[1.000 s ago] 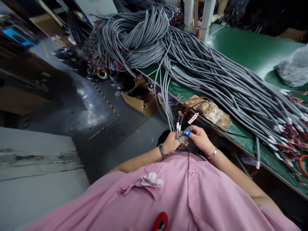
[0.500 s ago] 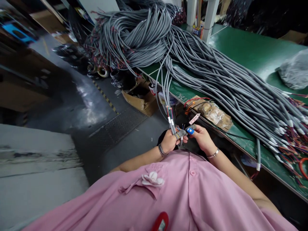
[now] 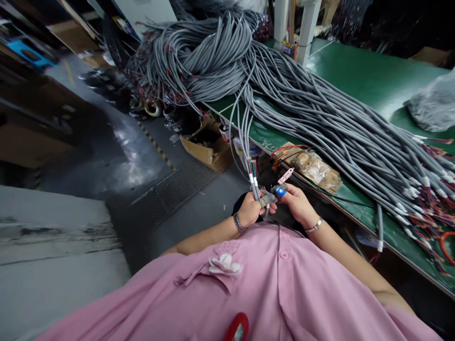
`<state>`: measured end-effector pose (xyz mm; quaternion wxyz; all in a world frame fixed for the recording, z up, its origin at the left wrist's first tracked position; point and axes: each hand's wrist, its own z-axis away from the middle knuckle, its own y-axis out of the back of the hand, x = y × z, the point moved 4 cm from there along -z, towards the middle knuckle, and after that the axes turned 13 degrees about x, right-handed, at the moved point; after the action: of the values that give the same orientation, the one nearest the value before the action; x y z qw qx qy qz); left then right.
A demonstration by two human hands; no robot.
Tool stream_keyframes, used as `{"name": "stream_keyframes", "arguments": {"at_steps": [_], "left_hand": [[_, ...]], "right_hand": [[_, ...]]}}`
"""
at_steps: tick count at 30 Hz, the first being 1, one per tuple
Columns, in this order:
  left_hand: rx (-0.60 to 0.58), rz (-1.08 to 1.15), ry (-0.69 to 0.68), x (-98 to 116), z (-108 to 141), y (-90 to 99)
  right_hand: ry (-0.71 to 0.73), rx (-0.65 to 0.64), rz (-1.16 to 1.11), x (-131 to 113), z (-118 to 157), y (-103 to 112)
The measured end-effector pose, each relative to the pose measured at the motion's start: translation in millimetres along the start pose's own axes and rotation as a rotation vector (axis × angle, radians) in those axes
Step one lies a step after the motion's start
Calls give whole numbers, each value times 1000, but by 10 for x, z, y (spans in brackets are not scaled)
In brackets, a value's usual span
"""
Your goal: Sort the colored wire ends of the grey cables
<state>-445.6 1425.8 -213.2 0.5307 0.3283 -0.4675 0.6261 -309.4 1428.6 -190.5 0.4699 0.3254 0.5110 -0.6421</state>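
Observation:
My left hand (image 3: 250, 208) is closed around grey multi-core cables (image 3: 256, 192) in front of my waist. White tape wraps two cable ends, and thin coloured wires (image 3: 252, 166) stick up out of them. More stripped wires (image 3: 263, 191) fan out beside my left fingers, which wear grey fingertip covers. Close by on the right, my right hand (image 3: 298, 204) is pinched, with blue tape on its thumb; what lies between its fingertips is too small to make out. A pink tag-like strip (image 3: 286, 176) shows just beyond the right fingers; I cannot tell whether it is held.
A thick bundle of grey cables (image 3: 313, 104) runs along the green table (image 3: 355, 71), coiled at its far left end. At the table edge sits a tape-wrapped block (image 3: 316, 170). An open cardboard box (image 3: 206, 147) stands on the floor; a plastic bag (image 3: 433, 104) lies right.
The right fingertips have shifted slightly at the wire ends beside my left hand. The coloured wires above the taped cable ends show a little more spread. My left hand keeps its hold.

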Motion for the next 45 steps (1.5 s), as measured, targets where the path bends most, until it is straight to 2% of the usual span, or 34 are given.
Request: {"name": "stream_keyframes", "arguments": {"at_steps": [2, 5, 7, 9, 11, 15, 17, 19, 23, 28, 34, 40, 45], "left_hand": [[-9, 30, 7, 42, 4, 2], [-47, 56, 24, 116, -11, -6], [-82, 64, 28, 164, -40, -24], [-119, 69, 34, 203, -77, -52], [-157, 72, 45, 236, -114, -87], [-223, 76, 81, 272, -169, -139], [-249, 65, 114, 256, -197, -146], [-277, 49, 146, 218, -230, -145], [-321, 51, 174, 144, -294, -144], [-324, 56, 168, 120, -324, -143], [-324, 46, 177, 105, -326, -138], [-283, 49, 142, 128, -248, -105], [-170, 49, 26, 158, -97, -99]], "right_hand": [[-16, 51, -52, 59, -55, 115], [-132, 130, -206, 133, -153, 274], [-204, 128, -286, 129, -209, 309], [-205, 82, -277, 82, -249, 284], [-112, 86, -189, 23, -274, 252], [205, 314, 17, -42, -284, 274], [275, 370, 39, -30, -287, 281], [235, 336, -14, 0, -309, 263], [31, 196, -229, 56, -367, 196], [-9, 234, -386, 90, -428, 200], [-23, 251, -414, 104, -430, 184], [-145, 155, -391, 86, -355, 159], [-149, 113, -373, 33, -297, 144]]}}
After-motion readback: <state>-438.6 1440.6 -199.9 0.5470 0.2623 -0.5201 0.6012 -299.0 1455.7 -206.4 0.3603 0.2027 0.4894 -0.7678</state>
